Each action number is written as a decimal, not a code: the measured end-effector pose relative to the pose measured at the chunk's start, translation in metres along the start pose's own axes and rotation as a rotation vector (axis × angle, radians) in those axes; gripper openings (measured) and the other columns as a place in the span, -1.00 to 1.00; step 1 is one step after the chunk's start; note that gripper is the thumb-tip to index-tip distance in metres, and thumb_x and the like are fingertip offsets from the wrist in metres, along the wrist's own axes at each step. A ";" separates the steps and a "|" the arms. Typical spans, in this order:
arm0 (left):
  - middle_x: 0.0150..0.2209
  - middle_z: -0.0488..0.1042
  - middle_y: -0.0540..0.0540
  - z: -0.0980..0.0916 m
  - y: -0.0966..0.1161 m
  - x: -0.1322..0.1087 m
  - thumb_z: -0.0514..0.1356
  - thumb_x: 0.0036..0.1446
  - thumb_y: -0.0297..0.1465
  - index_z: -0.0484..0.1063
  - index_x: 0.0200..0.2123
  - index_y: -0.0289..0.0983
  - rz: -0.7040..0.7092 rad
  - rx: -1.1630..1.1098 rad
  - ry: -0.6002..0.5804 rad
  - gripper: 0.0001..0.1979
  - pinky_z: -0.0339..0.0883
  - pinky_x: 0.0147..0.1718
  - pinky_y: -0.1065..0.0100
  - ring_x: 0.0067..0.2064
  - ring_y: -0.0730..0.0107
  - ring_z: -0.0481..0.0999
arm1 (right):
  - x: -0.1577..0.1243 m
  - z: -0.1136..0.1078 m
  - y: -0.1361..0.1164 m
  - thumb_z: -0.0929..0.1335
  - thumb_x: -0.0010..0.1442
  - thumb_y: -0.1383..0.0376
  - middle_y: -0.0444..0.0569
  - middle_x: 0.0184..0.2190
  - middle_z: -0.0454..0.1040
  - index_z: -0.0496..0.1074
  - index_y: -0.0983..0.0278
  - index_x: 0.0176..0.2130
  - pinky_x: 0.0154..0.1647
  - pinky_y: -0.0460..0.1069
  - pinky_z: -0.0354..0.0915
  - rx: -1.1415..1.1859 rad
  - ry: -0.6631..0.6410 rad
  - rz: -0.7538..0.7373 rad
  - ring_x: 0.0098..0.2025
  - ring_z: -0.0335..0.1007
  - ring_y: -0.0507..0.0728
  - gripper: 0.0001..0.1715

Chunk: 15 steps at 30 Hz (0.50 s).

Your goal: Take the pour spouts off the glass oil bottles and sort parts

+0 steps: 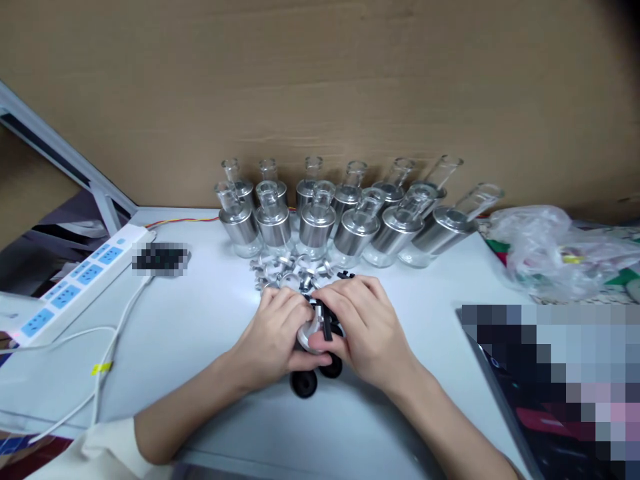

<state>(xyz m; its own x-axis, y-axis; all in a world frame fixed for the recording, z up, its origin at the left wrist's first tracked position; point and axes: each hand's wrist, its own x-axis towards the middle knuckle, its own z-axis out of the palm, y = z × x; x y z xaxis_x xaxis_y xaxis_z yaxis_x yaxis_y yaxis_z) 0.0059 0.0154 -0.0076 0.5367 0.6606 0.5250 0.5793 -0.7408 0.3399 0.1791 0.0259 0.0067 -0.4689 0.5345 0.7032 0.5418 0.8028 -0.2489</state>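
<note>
In the head view, my left hand [270,333] is closed around a shiny silver round part [306,339]; its exact kind is partly hidden by the fingers. My right hand [367,327] pinches a narrow black piece [327,325] against that silver part, thumb below and fingers above. Black round caps [303,383] lie on the table just under the hands. Beyond the fingertips is a loose pile of small silver metal parts [285,263]. Two rows of glass bottles with metal sleeves [317,228] stand upright behind the pile.
A white power strip [75,283] and a pixelated dark device [160,259] with a white cable [119,327] lie on the left. Clear plastic bags [545,247] are at the back right, with a pixelated screen-like object [565,387] nearer. A brown board [300,80] closes off the back.
</note>
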 end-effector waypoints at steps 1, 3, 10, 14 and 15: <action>-0.43 0.36 -0.05 0.000 0.001 0.000 -0.16 0.24 0.04 0.25 -0.38 -0.29 -0.016 -0.015 -0.021 -0.48 0.04 -0.37 0.30 -0.36 0.37 0.23 | -0.001 0.001 0.000 0.08 0.33 0.00 0.05 -0.38 0.50 0.43 0.34 -0.17 -0.19 0.03 0.16 -0.019 -0.002 0.000 -0.31 0.37 0.12 -0.43; -0.43 0.34 -0.04 0.000 0.002 -0.001 -0.18 0.25 0.03 0.21 -0.42 -0.28 -0.046 -0.052 -0.065 -0.49 0.02 -0.37 0.31 -0.37 0.38 0.21 | -0.002 0.003 0.000 0.05 0.35 0.03 0.05 -0.41 0.48 0.43 0.36 -0.18 -0.20 0.04 0.13 -0.051 -0.001 0.000 -0.33 0.34 0.11 -0.41; -0.44 0.27 -0.02 0.001 0.007 -0.003 -0.23 0.26 0.03 0.15 -0.44 -0.25 -0.082 -0.179 -0.136 -0.49 -0.03 -0.36 0.30 -0.36 0.37 0.17 | -0.002 0.002 -0.001 0.01 0.37 0.07 -0.01 -0.50 0.42 0.44 0.35 -0.29 -0.20 0.03 0.07 -0.130 0.022 -0.010 -0.43 0.23 0.07 -0.38; -0.43 0.26 -0.03 0.003 0.011 -0.005 -0.24 0.28 0.01 0.15 -0.42 -0.25 -0.073 -0.222 -0.103 -0.51 -0.02 -0.36 0.31 -0.35 0.37 0.17 | -0.002 0.000 0.000 0.02 0.37 0.06 -0.05 -0.54 0.38 0.42 0.33 -0.37 -0.24 0.04 0.03 -0.166 0.008 -0.011 -0.48 0.17 0.05 -0.37; -0.42 0.26 -0.03 0.003 0.012 -0.006 -0.25 0.28 0.00 0.15 -0.42 -0.25 -0.074 -0.231 -0.098 -0.51 -0.01 -0.36 0.31 -0.35 0.37 0.17 | -0.002 0.000 0.000 0.03 0.37 0.06 -0.07 -0.56 0.37 0.42 0.32 -0.38 -0.25 0.04 0.02 -0.175 0.007 -0.008 -0.49 0.15 0.05 -0.38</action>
<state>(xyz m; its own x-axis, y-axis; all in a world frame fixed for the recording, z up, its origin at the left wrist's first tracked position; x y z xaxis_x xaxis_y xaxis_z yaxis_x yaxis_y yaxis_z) 0.0117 0.0028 -0.0088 0.5615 0.7141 0.4179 0.4693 -0.6909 0.5499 0.1794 0.0247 0.0052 -0.4694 0.5255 0.7096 0.6516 0.7485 -0.1233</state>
